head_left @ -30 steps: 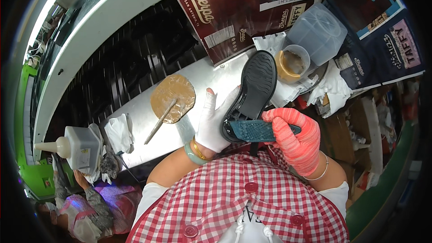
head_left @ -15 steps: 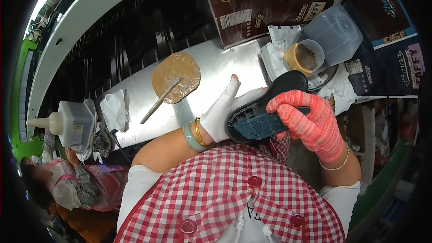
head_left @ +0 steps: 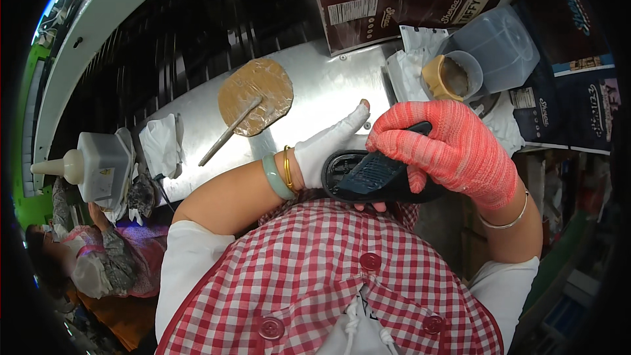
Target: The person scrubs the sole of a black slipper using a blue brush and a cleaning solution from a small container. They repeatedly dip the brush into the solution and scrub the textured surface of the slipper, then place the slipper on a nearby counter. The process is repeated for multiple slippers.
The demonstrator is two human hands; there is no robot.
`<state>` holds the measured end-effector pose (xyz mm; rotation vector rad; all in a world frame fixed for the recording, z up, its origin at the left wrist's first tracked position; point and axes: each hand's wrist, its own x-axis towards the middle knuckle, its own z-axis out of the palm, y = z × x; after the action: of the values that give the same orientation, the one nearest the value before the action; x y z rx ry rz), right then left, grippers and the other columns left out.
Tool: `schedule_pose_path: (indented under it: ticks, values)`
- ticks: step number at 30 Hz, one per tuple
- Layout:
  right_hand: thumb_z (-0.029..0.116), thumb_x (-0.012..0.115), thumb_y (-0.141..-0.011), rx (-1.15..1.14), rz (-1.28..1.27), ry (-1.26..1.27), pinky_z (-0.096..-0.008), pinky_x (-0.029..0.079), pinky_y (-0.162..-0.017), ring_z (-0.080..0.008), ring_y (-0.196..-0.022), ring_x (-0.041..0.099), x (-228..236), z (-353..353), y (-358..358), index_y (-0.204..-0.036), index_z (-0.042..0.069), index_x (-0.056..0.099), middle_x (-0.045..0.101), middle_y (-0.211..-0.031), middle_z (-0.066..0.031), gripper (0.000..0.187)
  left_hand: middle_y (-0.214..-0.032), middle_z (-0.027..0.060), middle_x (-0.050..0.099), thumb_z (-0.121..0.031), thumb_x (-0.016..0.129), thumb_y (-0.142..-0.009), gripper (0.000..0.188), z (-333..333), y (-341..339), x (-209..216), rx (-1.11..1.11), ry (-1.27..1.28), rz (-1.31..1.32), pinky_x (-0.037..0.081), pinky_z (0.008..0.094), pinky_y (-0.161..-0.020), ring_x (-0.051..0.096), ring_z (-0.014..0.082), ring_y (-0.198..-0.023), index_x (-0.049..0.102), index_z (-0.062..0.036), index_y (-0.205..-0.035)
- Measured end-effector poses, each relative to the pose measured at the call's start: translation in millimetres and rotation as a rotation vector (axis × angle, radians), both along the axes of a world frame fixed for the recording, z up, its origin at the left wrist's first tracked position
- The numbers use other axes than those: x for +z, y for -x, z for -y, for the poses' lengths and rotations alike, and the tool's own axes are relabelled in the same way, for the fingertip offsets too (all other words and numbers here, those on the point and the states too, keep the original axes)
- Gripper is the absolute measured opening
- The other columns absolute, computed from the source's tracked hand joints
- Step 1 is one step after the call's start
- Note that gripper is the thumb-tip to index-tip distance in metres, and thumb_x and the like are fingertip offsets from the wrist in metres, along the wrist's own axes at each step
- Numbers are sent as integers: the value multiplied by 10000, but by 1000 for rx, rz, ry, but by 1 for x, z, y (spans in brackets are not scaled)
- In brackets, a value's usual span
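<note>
At the near edge of the silver tabletop [head_left: 328, 79], the coral-gloved right hand [head_left: 444, 148] is curled over a black sole [head_left: 391, 191], touched by the white-gloved left hand [head_left: 322, 156], thumb spread, fingers hidden; on the tabletop a tan disc [head_left: 268, 84] is seen; at the same edge, a blue textured strip [head_left: 368, 173] is pinched by the right hand.

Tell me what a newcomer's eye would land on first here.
First, the coral-gloved right hand at centre right, its fingers bent over a blue strip on a black sole, beside the white-gloved left hand. Next, the red-checked garment filling the lower middle. Then the brown disc on the metal table, upper left of the hands.
</note>
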<state>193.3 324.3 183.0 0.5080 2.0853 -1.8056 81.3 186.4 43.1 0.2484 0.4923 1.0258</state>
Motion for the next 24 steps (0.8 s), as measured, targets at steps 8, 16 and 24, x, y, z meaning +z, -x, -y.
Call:
schedule_pose_path:
  ticks: [8,16,24]
  values:
    - [202,600,-834,47,29,38,-208,438,-504,-76,-523,525,-3,-10,-1,-925,14,661,629,-754,-47,217,-1202,223,522,-779,211,-785,968,2,3,-13,9,14,45,550,371,-730,615,319,-936,329,-11,-1362]
    - [160,602,-821,-63,-99,114,-201,446,-528,-76,-560,537,-31,-31,-40,-911,4,668,663,-839,-62,192,-1150,258,555,-830,158,-743,1064,8,15,10,-98,-21,-149,568,360,-553,664,357,-749,323,21,-1361]
    - [229,588,-874,-444,-371,76,-169,426,-482,-75,-547,566,-54,-53,-82,-943,6,648,667,-870,-68,241,-1252,259,475,-438,332,-951,615,15,22,-8,232,36,17,575,396,-613,634,425,-809,262,-21,-1398]
